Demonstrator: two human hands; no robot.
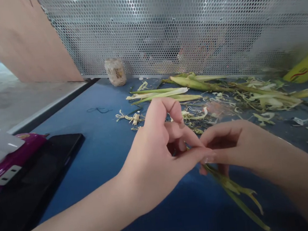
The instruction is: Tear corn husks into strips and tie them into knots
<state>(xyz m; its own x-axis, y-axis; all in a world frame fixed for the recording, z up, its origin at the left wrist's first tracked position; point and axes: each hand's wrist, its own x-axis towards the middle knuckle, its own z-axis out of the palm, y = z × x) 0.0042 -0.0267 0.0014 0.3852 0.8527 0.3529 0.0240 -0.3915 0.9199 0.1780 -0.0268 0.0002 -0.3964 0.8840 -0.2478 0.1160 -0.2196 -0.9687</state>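
Both hands meet over the front of the blue table. My left hand (168,147) pinches with thumb and finger at the upper end of a thin green plant strip (233,187). Right against it, my right hand (227,144) also pinches the strip, and the fingertips of the two hands touch. From there the strip hangs down to the right, split into narrow leafy tails. Its very top is hidden behind the fingers. Just behind the hands lie pale braided pieces (134,117) and loose plant shreds (194,115).
Several cut leaf strips (163,94) and a thick green stalk (200,83) lie along the perforated metal screen (162,31). A wrapped jar (115,72) stands at the back left. At left are a black phone (40,177) and a purple power strip (31,143); a yellow object (305,65) is far right.
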